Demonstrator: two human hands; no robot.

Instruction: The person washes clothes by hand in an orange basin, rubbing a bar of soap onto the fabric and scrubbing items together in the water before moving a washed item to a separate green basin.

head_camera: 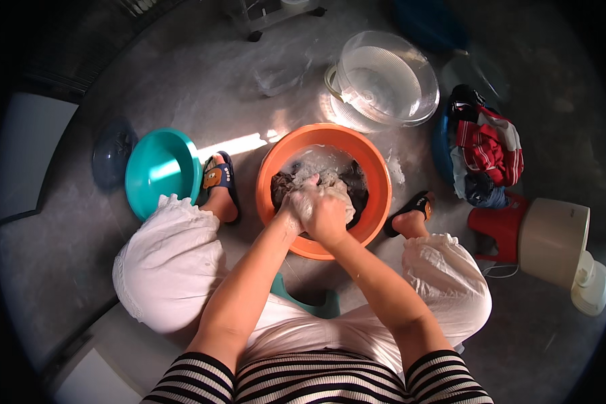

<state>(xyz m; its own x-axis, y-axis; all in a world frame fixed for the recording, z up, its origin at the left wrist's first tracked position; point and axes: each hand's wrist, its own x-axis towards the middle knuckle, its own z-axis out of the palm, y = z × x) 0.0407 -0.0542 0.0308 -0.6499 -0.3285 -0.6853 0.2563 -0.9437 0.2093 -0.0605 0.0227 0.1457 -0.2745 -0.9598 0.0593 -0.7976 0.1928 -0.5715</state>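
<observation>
An orange plastic basin (324,132) stands on the floor between my feet, holding soapy water (318,156) with foam on it. Wet beige cloth (341,191) is bunched in the middle of the basin, and both my hands are closed on it. My left hand (299,204) lies against my right hand (325,214), and the two press together over the fabric. Darker wet cloth (283,188) sits around it in the water. The fingertips are partly hidden by cloth and suds.
A clear plastic tub (384,81) with a handle stands beyond the basin. Left is a teal basin (161,171). To the right, clothes (490,146) are heaped in a blue basin (440,146), near a red stool (497,222) bearing a beige appliance (553,242). Slippered feet flank the orange basin.
</observation>
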